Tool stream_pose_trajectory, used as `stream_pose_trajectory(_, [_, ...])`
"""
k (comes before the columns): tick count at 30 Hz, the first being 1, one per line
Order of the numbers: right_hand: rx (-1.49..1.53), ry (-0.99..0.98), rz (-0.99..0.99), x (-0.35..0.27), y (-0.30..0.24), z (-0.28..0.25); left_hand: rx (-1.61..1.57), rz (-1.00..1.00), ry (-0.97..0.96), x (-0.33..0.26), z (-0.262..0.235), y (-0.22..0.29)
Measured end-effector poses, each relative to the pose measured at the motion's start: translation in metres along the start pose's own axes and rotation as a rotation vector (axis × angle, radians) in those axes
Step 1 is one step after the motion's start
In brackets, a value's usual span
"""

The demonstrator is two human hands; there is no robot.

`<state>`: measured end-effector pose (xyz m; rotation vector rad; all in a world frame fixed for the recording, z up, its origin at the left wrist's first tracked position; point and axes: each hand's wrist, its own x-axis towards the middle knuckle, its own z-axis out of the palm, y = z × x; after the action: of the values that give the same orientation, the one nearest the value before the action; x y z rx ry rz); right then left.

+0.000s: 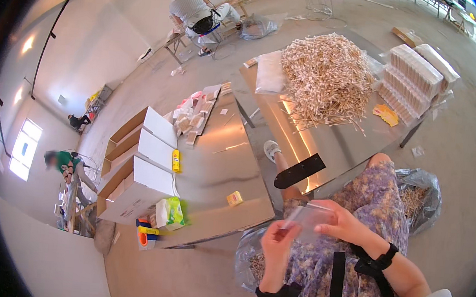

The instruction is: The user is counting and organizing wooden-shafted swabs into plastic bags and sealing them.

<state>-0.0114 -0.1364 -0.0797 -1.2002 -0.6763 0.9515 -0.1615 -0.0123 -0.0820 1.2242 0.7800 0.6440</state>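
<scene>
Pinching hands: left hand (278, 241) and right hand (345, 224), fingers closed on one small clear plastic bag (312, 214).
Bag: above the purple floral lap cloth (317, 274), just off the near-left corner of the shiny metal table (342, 152); outline blurred, contents cannot be told.
Swab heap (328, 77): white-tipped, tan-sticked, toward the far edge; tabletop beneath hidden.
Grey plastic sack (246, 255): partly behind left forearm.
Black flat plate (300, 171): overhangs left edge.

Two hands (276, 244) hold one clear bag (305, 214). Ahead of them, one table (328, 149) bears one heap of cotton swabs (329, 80); to their left, a second table (221, 172) carries three cardboard boxes (155, 154). Two plastic sacks (429, 206) flank the hands.
</scene>
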Motion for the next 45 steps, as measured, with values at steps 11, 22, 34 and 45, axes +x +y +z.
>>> stream_pose_trajectory(11, [-0.187,0.12,0.149,-0.015,-0.018,-0.015,-0.004,-0.106,-0.085,-0.014,0.009,-0.015])
stream_pose_trajectory(22, [-0.319,0.167,0.123,-0.019,-0.019,-0.022,0.088,-0.059,-0.143,-0.01,0.022,-0.008])
stream_pose_trajectory(34, [-0.345,0.268,0.015,-0.02,-0.012,-0.02,0.115,-0.181,-0.369,-0.005,0.008,-0.013])
stream_pose_trajectory(45, [-0.167,0.372,0.139,-0.022,-0.032,-0.037,0.117,0.008,0.37,0.083,-0.113,-0.048])
